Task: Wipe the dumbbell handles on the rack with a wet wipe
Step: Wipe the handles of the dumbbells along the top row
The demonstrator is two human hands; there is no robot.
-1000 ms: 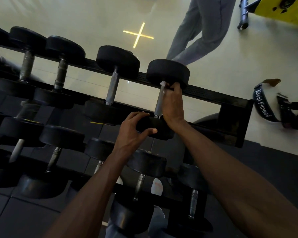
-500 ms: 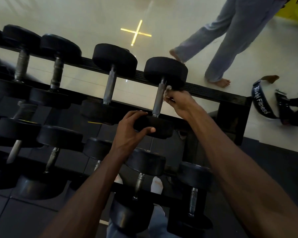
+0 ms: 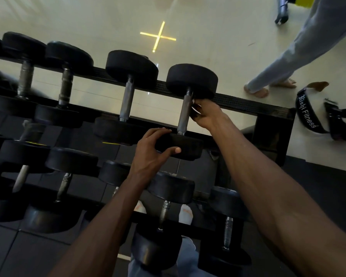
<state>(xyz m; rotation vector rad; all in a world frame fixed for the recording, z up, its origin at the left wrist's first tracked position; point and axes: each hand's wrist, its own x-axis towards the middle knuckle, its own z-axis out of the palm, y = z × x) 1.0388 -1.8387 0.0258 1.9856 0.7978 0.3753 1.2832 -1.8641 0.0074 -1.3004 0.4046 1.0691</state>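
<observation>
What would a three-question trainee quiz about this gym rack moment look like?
1. True or false: the left hand grips the near head of the rightmost top-row dumbbell.
2. Where is the right hand?
A. Flat on the floor
B. At the handle, near its far end
C. On the belt
3. Fill in: the belt lies on the ____ to the right of the rack.

Key: 1 true; 2 B; 3 floor.
</observation>
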